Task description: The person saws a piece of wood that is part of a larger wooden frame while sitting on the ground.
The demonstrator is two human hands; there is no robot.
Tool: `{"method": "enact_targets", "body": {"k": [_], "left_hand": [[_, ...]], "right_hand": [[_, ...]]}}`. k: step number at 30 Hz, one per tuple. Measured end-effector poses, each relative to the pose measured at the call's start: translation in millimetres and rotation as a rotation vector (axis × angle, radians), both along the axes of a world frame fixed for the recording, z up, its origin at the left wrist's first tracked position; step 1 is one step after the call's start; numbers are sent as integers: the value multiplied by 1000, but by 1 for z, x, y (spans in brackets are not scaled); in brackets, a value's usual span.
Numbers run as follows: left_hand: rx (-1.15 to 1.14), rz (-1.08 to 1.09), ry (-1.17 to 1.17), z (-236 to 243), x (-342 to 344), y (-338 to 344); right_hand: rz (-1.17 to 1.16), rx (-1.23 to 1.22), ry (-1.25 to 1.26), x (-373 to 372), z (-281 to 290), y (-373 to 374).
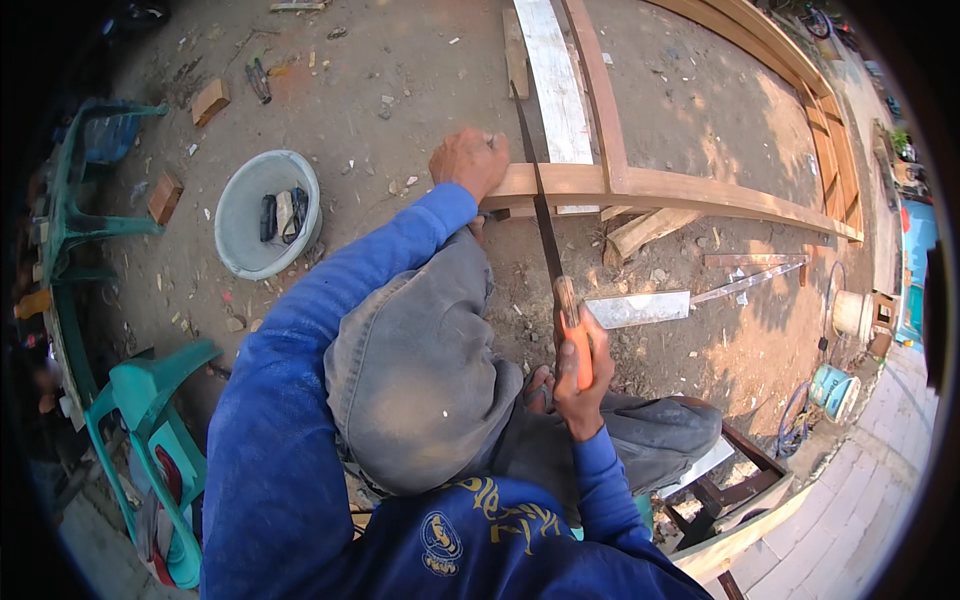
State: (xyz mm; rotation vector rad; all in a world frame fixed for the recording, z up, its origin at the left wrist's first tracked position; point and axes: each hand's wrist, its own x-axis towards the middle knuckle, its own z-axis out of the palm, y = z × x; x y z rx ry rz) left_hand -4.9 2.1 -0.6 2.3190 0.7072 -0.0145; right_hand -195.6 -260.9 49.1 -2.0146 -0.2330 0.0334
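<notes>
My left hand (470, 160) is closed over the left end of a long horizontal wooden beam (740, 200), with my bent knee just below it. My right hand (584, 365) grips the orange handle of a handsaw (549, 230). Its long dark blade lies across the beam just right of my left hand and points away from me. A second reddish beam (598, 90) joins the long one from above, alongside a pale board (550, 80). Under the long beam a rough wood block (640, 230) rests on the dirt.
A pale basin (250, 180) with dark items stands left, near brick-like blocks (210, 103) and green plastic chairs (150, 400). Wooden frames (835, 150) extend at upper right. A flat metallic piece (635, 308) lies right of my saw hand. Buckets (830, 390) and paving line the right edge.
</notes>
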Motion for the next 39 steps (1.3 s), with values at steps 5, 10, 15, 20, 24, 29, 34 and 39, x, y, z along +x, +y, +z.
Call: {"method": "enact_targets", "body": {"k": [5, 10, 15, 20, 24, 29, 34, 39], "left_hand": [[-1, -26, -21, -3, 7, -6], [-6, -16, -35, -10, 1, 4], [35, 31, -33, -15, -2, 5], [7, -27, -61, -10, 6, -10], [-17, 7, -42, -13, 3, -1], [-31, 30, -13, -4, -2, 3], [-20, 8, -44, -6, 2, -13], [-31, 12, -38, -4, -2, -2]], "right_hand": [[-40, 103, -63, 78, -4, 50], [-47, -37, 125, -72, 37, -32], [9, -30, -111, -49, -2, -21], [-59, 159, -134, 69, -36, 45], [-66, 24, 55, -6, 9, 10], [0, -125, -30, -97, 34, -47], [-40, 1, -209, 41, -75, 13], [-38, 170, -197, 49, -93, 34]]}}
